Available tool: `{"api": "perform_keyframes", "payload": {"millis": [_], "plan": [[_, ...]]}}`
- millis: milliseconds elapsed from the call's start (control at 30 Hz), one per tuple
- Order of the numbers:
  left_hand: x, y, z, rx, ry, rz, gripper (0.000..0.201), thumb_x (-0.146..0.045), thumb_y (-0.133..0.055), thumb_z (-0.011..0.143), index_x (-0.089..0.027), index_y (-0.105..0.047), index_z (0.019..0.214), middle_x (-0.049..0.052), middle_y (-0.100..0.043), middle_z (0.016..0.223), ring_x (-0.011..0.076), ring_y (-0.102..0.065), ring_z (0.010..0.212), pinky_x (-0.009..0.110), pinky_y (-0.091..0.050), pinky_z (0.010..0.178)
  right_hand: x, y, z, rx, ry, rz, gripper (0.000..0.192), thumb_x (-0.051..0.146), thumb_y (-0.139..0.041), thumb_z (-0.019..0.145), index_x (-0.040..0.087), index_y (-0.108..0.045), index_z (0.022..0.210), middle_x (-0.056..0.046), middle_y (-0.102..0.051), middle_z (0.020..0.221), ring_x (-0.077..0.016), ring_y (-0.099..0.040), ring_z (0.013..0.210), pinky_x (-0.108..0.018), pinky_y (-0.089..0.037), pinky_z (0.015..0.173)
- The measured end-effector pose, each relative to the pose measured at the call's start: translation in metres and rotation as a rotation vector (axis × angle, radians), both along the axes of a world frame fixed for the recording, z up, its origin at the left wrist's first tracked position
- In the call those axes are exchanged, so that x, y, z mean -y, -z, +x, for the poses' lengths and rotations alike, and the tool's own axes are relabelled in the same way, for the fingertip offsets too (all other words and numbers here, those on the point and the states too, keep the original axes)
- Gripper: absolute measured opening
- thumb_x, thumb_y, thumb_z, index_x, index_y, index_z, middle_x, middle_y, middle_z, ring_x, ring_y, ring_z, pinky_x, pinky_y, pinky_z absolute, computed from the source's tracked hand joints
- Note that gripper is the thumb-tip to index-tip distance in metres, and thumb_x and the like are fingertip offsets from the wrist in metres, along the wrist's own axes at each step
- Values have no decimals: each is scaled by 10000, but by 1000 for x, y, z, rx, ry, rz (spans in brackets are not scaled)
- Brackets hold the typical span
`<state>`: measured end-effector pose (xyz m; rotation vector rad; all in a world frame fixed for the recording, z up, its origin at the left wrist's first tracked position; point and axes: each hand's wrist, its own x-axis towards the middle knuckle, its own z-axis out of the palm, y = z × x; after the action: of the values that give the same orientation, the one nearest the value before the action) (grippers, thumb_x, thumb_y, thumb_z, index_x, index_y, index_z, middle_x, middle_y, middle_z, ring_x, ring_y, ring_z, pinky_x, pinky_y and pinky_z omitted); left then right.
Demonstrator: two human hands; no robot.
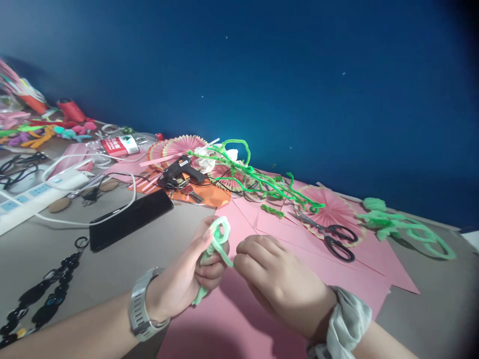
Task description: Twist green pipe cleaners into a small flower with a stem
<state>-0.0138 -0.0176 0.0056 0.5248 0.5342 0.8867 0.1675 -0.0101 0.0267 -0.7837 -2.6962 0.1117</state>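
Head view: pale green pipe cleaner [217, 238] sits between both hands, low centre of frame, raised just above the pink paper sheet [239, 319]. Upper end is bent into a small loop; lower end trails down past the left palm.

Left hand [189, 274]: grip closed around the pipe cleaner, fingers curled over the stem, thumb up beside the loop. Silver wristwatch [141, 305] on this wrist.

Right hand [279, 281]: grip closed, fingertips pinched at the pipe cleaner's strand just beside the left fingers; the exact contact point is hidden behind the knuckles. Grey scrunchie [346, 321] on this wrist.

Surroundings on the grey counter [430, 299]:
- black-handled scissors [329, 234] on pink paper, beyond the right hand;
- folded pink paper fan [331, 212] partly under the scissors;
- tangle of bright green pipe cleaners [262, 182] behind, toward the blue wall [299, 75];
- pale green pipe-cleaner shapes [404, 227] far right;
- black glue gun [181, 169] on orange paper, left of the green tangle;
- black phone [130, 218] lying flat, left of the hands;
- white power strip [30, 195] with white cable, far left;
- black chain [41, 291] near the left forearm;
- plastic bottle with a red label [123, 144], lying on its side.
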Motion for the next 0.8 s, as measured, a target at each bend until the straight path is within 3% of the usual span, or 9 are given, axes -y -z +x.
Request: {"api": "perform_keyframes", "payload": {"millis": [200, 333, 433, 500, 600, 667, 800], "plan": [[0, 1, 0, 14, 19, -51, 220, -444, -418, 902, -231, -396, 848, -89, -248, 585, 46, -115, 448, 166, -100, 416, -2, 4, -1, 31, -19, -3, 242, 91, -329, 900, 130, -568, 908, -96, -584, 860, -202, -516, 799, -360, -436, 729], [0, 2, -3, -25, 66, -13, 229, -455, -426, 892, -230, -409, 855, -93, -226, 571, 53, -108, 455, 173, -116, 431, -8, 1, 6, -86, -7, -235, 198, 142, -365, 924, 155, -550, 855, -58, -585, 802, -166, -527, 724, -298, -441, 677], [1, -2, -5, -146, 163, 109, 265, -483, -401, 893, -224, -456, 909, -93, -232, 574, 54, -119, 460, 174, -138, 441, -15, -4, 15, -156, 58, -505, 118, 160, -455, 911, 185, -546, 841, -4, -604, 788, -126, -553, 707, -231, -441, 647], [3, -7, -5, -310, 219, 230, 277, -466, -395, 902, -210, -494, 929, -77, -311, 591, 53, -235, 468, 180, -226, 464, -18, -7, 19, -167, 124, -605, 85, 158, -507, 886, 197, -556, 829, 23, -613, 775, -116, -562, 707, -216, -438, 636], [8, -14, -2, -600, 261, 457, 226, -391, -426, 907, -204, -524, 987, 8, -530, 811, 101, -481, 658, 238, -379, 618, -18, -11, 20, -194, 227, -653, 105, 150, -526, 865, 198, -552, 775, 42, -605, 715, -111, -556, 657, -211, -428, 591], [12, -16, 0, -718, 279, 545, 206, -355, -451, 899, -225, -478, 1056, 43, -574, 947, 137, -532, 758, 249, -399, 641, -16, -11, 18, -217, 273, -660, 125, 139, -506, 866, 201, -546, 764, 43, -603, 692, -109, -555, 625, -208, -421, 556], [15, -12, 3, -801, 278, 605, 287, -326, -476, 888, -232, -350, 1128, 41, -622, 895, 143, -552, 717, 224, -386, 572, -8, -13, 10, -233, 307, -676, 147, 106, -473, 860, 212, -563, 815, 38, -621, 703, -116, -578, 621, -221, -432, 559]]}}
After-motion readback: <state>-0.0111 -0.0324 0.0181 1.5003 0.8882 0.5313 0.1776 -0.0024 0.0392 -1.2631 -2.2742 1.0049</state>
